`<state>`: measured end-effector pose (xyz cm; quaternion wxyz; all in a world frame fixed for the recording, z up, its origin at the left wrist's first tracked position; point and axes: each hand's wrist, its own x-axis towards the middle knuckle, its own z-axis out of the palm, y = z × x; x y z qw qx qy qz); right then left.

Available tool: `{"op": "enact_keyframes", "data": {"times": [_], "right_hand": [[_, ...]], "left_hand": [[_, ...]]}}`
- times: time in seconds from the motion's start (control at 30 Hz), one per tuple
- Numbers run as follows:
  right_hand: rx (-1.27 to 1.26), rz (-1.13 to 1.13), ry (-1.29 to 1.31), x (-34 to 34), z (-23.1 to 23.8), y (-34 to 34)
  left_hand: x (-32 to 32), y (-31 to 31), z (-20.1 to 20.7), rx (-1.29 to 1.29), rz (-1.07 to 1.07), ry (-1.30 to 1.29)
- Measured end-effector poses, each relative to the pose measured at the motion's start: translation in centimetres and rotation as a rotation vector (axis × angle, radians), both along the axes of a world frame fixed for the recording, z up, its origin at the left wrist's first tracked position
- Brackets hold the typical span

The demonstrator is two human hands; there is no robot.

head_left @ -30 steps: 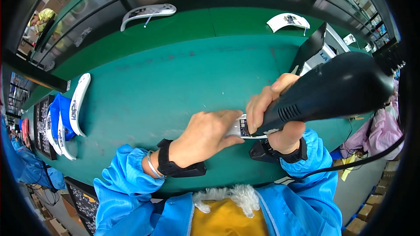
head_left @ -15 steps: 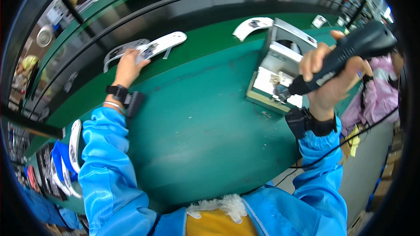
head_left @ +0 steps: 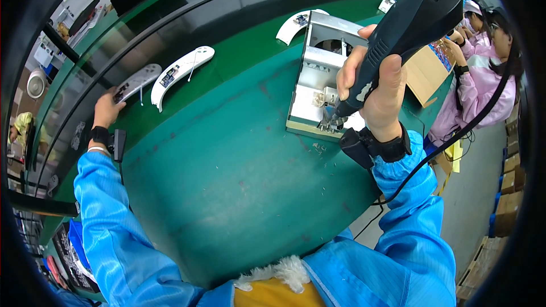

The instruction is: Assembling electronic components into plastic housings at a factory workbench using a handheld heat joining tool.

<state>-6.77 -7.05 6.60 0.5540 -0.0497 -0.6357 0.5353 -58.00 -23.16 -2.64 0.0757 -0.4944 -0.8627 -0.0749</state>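
Note:
My left hand (head_left: 106, 109) is at the far left of the bench, its fingers closed on the near end of a greyish-white curved housing (head_left: 138, 81). Just right of that lies a second curved white housing (head_left: 185, 69) with a small circuit board and a thin wire in it; nothing touches it. My right hand (head_left: 380, 94) wraps around a black electric screwdriver (head_left: 392, 34), tilted with its tip down. That tip meets the front of a metal screw feeder box (head_left: 310, 71), near its small screw mechanism; the exact contact is too small to tell.
A third curved white housing (head_left: 297, 23) lies behind the feeder. Tiny screws are scattered on the green mat (head_left: 227, 193). A black cable (head_left: 449, 142) loops beside my right arm. On the right are an open cardboard box (head_left: 424, 74) and people in pink (head_left: 478, 94).
My left hand has let go of the white housing and moved left onto the greyish one. The screwdriver tip stays at the feeder. The whole view has shifted.

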Motion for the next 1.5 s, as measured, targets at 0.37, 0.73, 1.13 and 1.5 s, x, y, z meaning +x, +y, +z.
{"op": "enact_keyframes", "data": {"times": [0.37, 0.73, 1.13, 1.5], "right_hand": [[-0.070, 0.082, -0.103, 0.0, -0.1, 0.4], [-0.176, 0.300, -0.037, -5.9, -1.9, -8.3], [-0.181, 0.340, -0.216, -8.7, -3.7, -10.5], [-0.275, 0.297, -0.090, -8.1, -3.6, -10.9]], "left_hand": [[27.0, -6.6, 6.0, 0.182, -0.468, -0.456], [33.1, -8.5, 3.4, 0.226, -0.462, -0.691], [32.1, -9.8, 3.1, 0.198, -0.442, -0.707], [33.0, -8.9, 3.5, 0.190, -0.472, -0.647]]}}
